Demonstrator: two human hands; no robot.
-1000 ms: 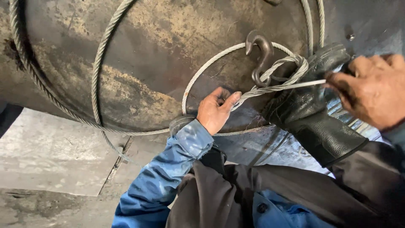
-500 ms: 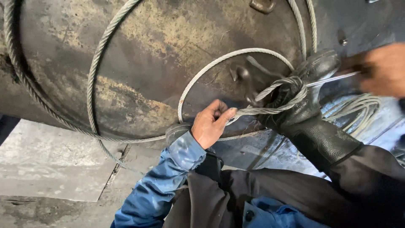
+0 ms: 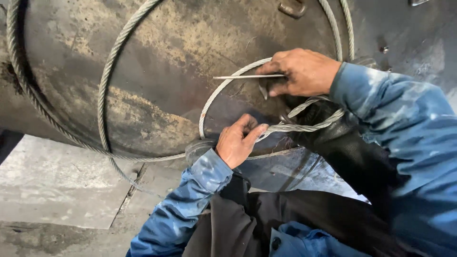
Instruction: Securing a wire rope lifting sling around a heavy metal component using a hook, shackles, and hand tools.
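Note:
My left hand (image 3: 238, 140) pinches a steel wire rope (image 3: 295, 126) where its strands are twisted together, low in the middle of the view. My right hand (image 3: 301, 71) is above it, closed on a thin metal spike (image 3: 238, 76) that points left across a small loop of the same rope (image 3: 214, 97). Both sleeves are blue. The rope lies against a large rusty round metal plate (image 3: 166, 52). A black boot or glove (image 3: 347, 147) sits under the rope, below my right hand.
A thicker wire rope (image 3: 102, 90) curves in big loops over the metal plate, another (image 3: 19, 71) at the far left. A metal lug (image 3: 291, 8) sits at the plate's top. A grey concrete floor (image 3: 52, 185) lies at the lower left. Dark clothing fills the bottom.
My right hand has swung from the far right to the centre, over the small loop, now holding the spike. The left hand has stayed on the rope. The hook seen earlier is out of sight.

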